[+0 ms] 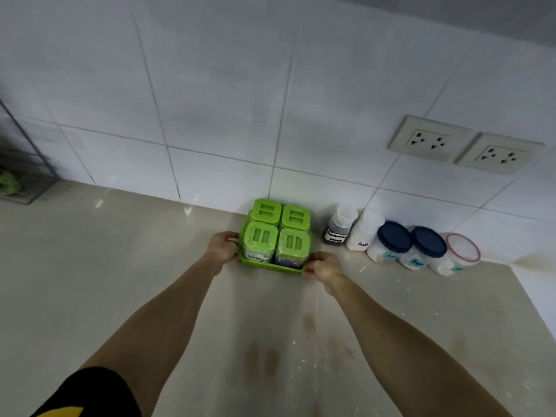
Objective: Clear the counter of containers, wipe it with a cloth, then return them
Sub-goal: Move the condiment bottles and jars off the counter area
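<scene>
A green tray [270, 265] stands on the beige counter [126, 266] close to the tiled wall. It carries several green-lidded jars [276, 233]; one label reads "vinegar". My left hand [222, 245] grips the tray's left side and my right hand [325, 267] grips its front right corner. To the right along the wall stand a small bottle of dark seeds [340, 225], a white salt bottle [364, 230], two blue-lidded jars [410, 243] of white powder and a clear jar with a red-rimmed lid [458, 254].
Two wall sockets [464, 144] sit above the jars on the right. A wire rack [24, 173] with something green in it stands at the far left. Brown stains and white specks mark the counter near me. The counter's edge runs down the right side.
</scene>
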{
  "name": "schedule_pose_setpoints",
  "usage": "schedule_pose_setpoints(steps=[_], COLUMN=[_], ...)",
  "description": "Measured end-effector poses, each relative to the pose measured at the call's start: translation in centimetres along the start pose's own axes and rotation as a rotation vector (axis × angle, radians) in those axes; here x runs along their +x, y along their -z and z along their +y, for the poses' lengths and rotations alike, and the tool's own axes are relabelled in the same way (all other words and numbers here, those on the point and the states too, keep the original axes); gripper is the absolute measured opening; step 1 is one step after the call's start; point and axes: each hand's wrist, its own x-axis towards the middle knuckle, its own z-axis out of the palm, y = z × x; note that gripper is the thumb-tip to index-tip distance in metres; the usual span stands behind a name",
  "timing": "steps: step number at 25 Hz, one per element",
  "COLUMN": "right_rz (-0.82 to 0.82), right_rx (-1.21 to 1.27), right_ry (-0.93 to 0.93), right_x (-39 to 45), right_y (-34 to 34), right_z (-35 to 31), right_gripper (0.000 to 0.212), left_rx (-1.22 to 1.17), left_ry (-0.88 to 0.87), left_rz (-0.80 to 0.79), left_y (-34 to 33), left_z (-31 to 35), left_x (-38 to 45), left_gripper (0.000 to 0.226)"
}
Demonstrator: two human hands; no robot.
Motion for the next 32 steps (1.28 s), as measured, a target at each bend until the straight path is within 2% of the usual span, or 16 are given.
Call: schedule_pose_setpoints(steps=[6,12,17,21,26,29,32], right_rz=[-0.128,-0.177,-0.170,-0.153,-0.172,-0.128,-0.058], right_rx=[0.025,0.049,0.053,0.056,0.009,-0.200,-0.426], right_ry=[0.012,-0.027,-0.049,-0.054,-0.036,0.118,0.384], right_x=[-0.5,-0.6,-0.4,-0.3,-0.2,0.0,-0.3], right_y=[-7.3,-13.2,-14.7,-14.9,-14.4,-12.0,-7.3], right_z=[-1.6,-2.0,-1.5,-1.7,-1.8,-2.2,-3.6], right_gripper=[0.026,0.021,0.018,0.027,0.016,0.022,0.014], left_rx=[0.017,0.037,0.071,0.074,0.078,0.086,0.306], left_ry=[0.010,0.033,0.024,0.004,-0.002,-0.013,-0.257], left_rz=[0.109,0.192,0.213,0.231,0.261,0.364,0.562], left_y=[7.6,13.1,14.1,13.8,13.8,13.8,12.1], left_z=[-0.1,-1.5,-2.2,-2.3,-2.2,-1.1,1.9], left_x=[0.6,2.0,2.9,3.6,4.2,4.1,2.9], left_gripper=[0.044,0.045,0.045,0.042,0.043,0.043,0.041])
